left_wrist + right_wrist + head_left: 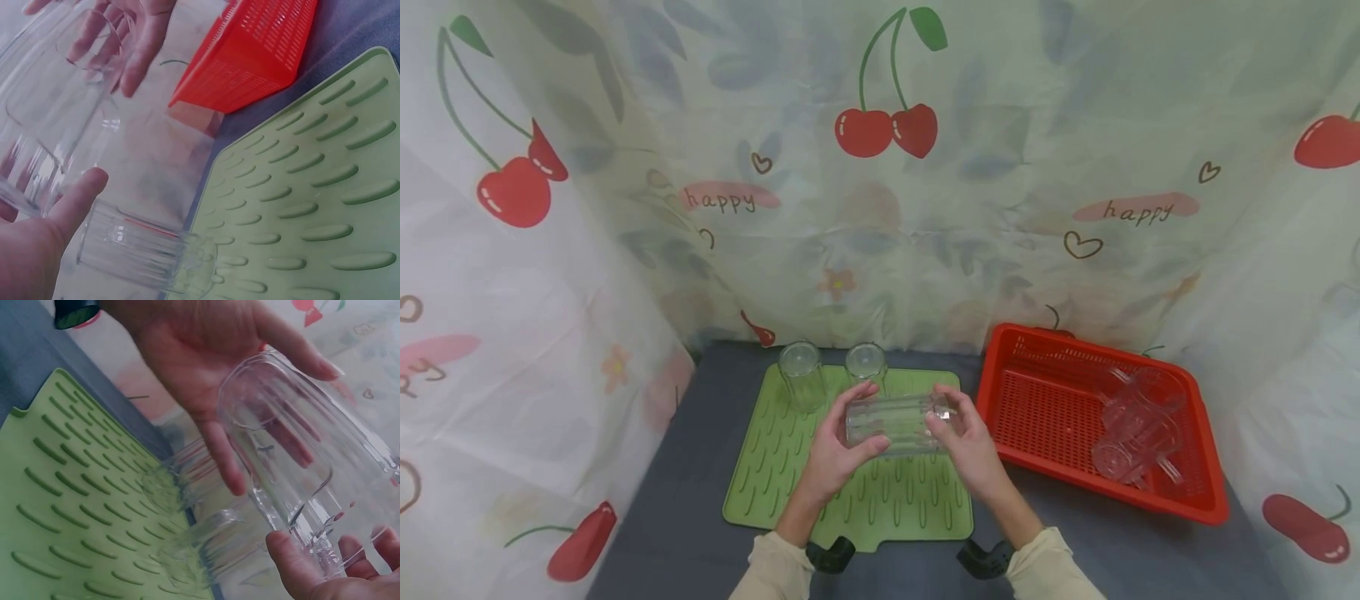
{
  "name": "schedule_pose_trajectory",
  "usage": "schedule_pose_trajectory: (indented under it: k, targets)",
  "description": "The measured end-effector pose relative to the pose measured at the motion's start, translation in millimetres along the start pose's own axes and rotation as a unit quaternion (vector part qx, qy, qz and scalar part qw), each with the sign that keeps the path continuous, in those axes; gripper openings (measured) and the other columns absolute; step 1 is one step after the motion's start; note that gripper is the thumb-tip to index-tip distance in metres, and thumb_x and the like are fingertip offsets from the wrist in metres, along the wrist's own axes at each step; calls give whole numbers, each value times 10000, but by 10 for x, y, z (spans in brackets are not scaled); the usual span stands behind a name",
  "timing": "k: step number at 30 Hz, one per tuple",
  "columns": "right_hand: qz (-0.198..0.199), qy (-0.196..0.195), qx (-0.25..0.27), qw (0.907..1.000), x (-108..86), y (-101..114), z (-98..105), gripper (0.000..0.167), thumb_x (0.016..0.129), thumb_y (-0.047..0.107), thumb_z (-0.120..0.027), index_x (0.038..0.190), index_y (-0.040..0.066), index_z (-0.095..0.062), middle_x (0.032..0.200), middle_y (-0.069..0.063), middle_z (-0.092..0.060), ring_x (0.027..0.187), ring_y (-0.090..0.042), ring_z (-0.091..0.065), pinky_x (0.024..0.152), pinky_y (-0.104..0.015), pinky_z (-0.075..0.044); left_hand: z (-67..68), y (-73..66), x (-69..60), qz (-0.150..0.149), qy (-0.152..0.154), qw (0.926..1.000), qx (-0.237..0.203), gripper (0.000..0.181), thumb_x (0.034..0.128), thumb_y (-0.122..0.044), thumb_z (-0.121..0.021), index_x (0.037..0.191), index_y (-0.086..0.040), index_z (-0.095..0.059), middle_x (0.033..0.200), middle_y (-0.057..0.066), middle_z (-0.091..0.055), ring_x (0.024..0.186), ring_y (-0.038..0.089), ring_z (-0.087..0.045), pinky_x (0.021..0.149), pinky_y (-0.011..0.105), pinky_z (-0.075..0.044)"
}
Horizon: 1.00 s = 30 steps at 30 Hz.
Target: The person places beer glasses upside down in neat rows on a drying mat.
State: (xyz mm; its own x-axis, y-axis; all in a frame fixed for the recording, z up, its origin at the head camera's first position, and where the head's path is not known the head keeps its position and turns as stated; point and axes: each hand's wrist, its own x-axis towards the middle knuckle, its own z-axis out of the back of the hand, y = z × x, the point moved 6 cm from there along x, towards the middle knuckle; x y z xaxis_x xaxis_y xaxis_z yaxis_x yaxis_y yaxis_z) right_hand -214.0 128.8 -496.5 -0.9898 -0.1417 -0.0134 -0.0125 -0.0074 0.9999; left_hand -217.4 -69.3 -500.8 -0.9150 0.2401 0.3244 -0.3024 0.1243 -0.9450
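Observation:
A clear drinking glass (898, 427) lies sideways in the air above the green drying mat (760, 479), held between both hands. My left hand (835, 446) grips its left end, thumb on the near side and fingers behind. At the other end my right hand (972, 446) holds it between thumb and fingers; the right wrist view shows the palm close to that end. Two more clear glasses, one at the left (805, 379) and one at the middle (867, 363), stand on the mat's far part. The held glass and left fingers partly hide the middle one.
On the right, a red plastic basket (1018, 454) holds several clear cups with handles (1138, 437) in its right part. A dark grey cloth (677, 500) covers the table. Printed curtains (925, 250) enclose the back and both sides.

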Motion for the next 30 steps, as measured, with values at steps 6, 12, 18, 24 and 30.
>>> schedule_pose_trajectory:
  k: [6, 12, 18, 24, 30]
  targets:
    - [-260, -179, -113, 9994, -14, -119, -25, 499, 1041, 295, -591, 1494, 169, -425, 1466, -142, -467, 1366, -349, -504, 1056, -518, -524, -4, -12, -7, 59, -5, 9999, 110, 794, 838, 5, -800, 1526, -112, -422, 1548, 201, -423, 1366, 463, -459, 1024, 550, -543]
    - [-496, -119, 32, 9987, -28, -214, -32, 539, 1064, 395, -524, 1523, 147, -388, 1493, -185, -480, 1371, -381, -503, 1041, -514, -540, -25, -16, -13, 202, 164, 9990, 371, 850, 820, -27, -831, 1544, -170, -409, 1545, 210, -415, 1283, 458, -527, 939, 352, -603]
    - [-644, -130, -104, 9978, -45, -257, -20, 564, 1068, 480, -471, 1532, 170, -390, 1467, -213, -515, 1344, -383, -533, 1001, -506, -561, -41, -57, -19, 20, 243, 9983, 536, 790, 825, -36, -834, 1506, -105, -440, 1444, 234, -498, 1217, 461, -570, 892, 379, -621]
    - [-742, -166, 114, 9970, -52, -289, -15, 629, 1078, 518, -408, 1574, 136, -344, 1453, -248, -517, 1223, -329, -615, 909, -401, -604, -60, -81, -10, -15, 185, 9969, 770, 739, 825, -85, -850, 1465, -100, -481, 1434, 128, -528, 1221, 438, -552, 877, 425, -613]
    - [-869, -83, 297, 9957, -64, -331, -19, 677, 1071, 553, -391, 1588, 122, -323, 1458, -251, -514, 1245, -351, -606, 913, -418, -609, -60, -71, 0, 72, -5, 9987, 506, 740, 806, -51, -855, 1441, -162, -492, 1472, 176, -491, 1236, 395, -551, 927, 490, -593]
